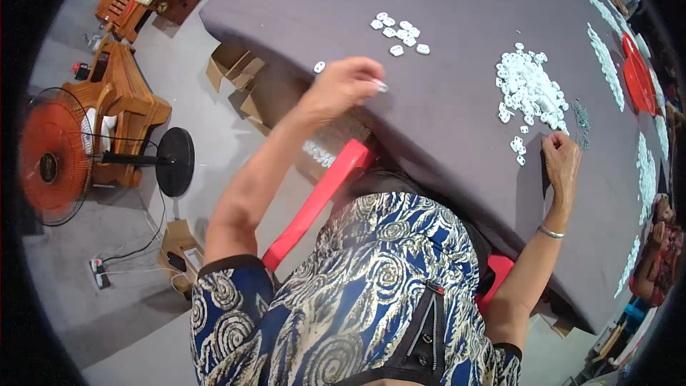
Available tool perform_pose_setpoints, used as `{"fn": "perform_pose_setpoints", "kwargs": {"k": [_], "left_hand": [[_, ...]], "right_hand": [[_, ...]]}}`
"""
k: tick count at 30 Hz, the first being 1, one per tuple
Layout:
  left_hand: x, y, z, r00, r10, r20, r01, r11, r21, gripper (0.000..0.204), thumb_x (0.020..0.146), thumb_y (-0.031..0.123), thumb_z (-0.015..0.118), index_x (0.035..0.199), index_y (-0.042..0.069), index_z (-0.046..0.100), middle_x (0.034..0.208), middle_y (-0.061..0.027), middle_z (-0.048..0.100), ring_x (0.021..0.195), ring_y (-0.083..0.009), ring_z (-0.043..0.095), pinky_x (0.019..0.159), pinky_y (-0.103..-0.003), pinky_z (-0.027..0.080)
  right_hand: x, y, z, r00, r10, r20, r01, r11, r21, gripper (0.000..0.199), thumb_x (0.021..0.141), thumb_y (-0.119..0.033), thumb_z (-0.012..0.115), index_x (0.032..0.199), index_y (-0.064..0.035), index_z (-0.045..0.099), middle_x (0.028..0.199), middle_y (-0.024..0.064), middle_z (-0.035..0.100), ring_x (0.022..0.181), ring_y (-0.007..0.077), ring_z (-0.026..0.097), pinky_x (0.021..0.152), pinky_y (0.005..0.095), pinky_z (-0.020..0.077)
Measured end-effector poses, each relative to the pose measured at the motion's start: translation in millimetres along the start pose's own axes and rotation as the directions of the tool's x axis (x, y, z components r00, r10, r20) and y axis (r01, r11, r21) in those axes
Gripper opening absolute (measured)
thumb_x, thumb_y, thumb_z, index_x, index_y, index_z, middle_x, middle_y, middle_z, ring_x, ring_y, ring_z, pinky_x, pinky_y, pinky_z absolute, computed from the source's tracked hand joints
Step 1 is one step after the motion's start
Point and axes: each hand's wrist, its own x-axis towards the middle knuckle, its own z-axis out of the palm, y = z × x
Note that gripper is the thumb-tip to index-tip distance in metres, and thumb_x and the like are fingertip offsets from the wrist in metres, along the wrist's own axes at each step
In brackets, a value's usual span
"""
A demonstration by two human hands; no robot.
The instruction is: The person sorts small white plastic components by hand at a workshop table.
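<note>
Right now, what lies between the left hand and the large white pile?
Past the small white piece in the left hand, the head view shows only bare grey tablecloth there.

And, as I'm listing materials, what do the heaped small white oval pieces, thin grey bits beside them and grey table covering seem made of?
White oval pieces: likely plastic, smooth, given their even opaque white. Grey bits: perhaps dull metal, by colour; too small to confirm. Grey covering: probably matte cloth, draping over the edge.
</note>
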Motion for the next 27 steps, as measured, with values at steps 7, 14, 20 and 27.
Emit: {"fn": "perform_pose_setpoints", "kwargs": {"k": [7, 14, 20, 27], "left_hand": [[-19, -17, -53, 0.952, -0.042, -0.303, 0.013, 0.995, -0.097, 0.015, 0.085, 0.002, 0.061, 0.101, 0.003, 0.061, 0.085, -0.0004, 0.060, 0.075, -0.0072, 0.056, 0.066, -0.022, 0.049], [26, -20, -85, 0.984, -0.074, -0.159, 0.090, 0.991, 0.099, 0.011, 0.083, 0.004, 0.062, 0.094, 0.003, 0.061, 0.080, 0.0005, 0.058, 0.069, -0.0070, 0.055, 0.063, -0.021, 0.048], [144, -27, -100, 0.963, 0.140, -0.231, -0.121, 0.988, 0.096, 0.005, 0.082, 0.006, 0.064, 0.087, 0.005, 0.063, 0.073, 0.0015, 0.058, 0.064, -0.0067, 0.054, 0.058, -0.021, 0.046], [202, 1, -58, 0.864, 0.357, -0.354, -0.423, 0.897, -0.127, 0.015, 0.082, 0.006, 0.068, 0.097, 0.005, 0.064, 0.083, 0.0003, 0.062, 0.071, -0.0097, 0.058, 0.068, -0.023, 0.048]], "right_hand": [[1, 1, 4, 0.999, 0.004, -0.038, -0.005, 1.000, -0.023, 0.021, 0.076, -0.015, 0.059, 0.075, 0.0055, 0.055, 0.060, 0.0184, 0.050, 0.054, 0.0223, 0.048, 0.058, 0.0367, 0.0435], [1, -1, 5, 0.999, 0.030, -0.039, -0.028, 0.999, 0.037, 0.020, 0.076, -0.015, 0.059, 0.075, 0.0049, 0.058, 0.059, 0.0169, 0.051, 0.054, 0.0210, 0.049, 0.057, 0.0350, 0.0440], [-3, 1, 3, 0.998, -0.015, -0.067, 0.018, 0.999, 0.034, 0.019, 0.076, -0.015, 0.060, 0.076, 0.0041, 0.060, 0.060, 0.0165, 0.055, 0.054, 0.0210, 0.053, 0.057, 0.0344, 0.0447], [-4, 5, -5, 0.970, -0.015, -0.244, 0.081, 0.962, 0.261, 0.009, 0.080, -0.009, 0.061, 0.078, 0.0002, 0.061, 0.058, 0.0004, 0.052, 0.057, 0.0060, 0.048, 0.054, 0.0239, 0.0407]]}}
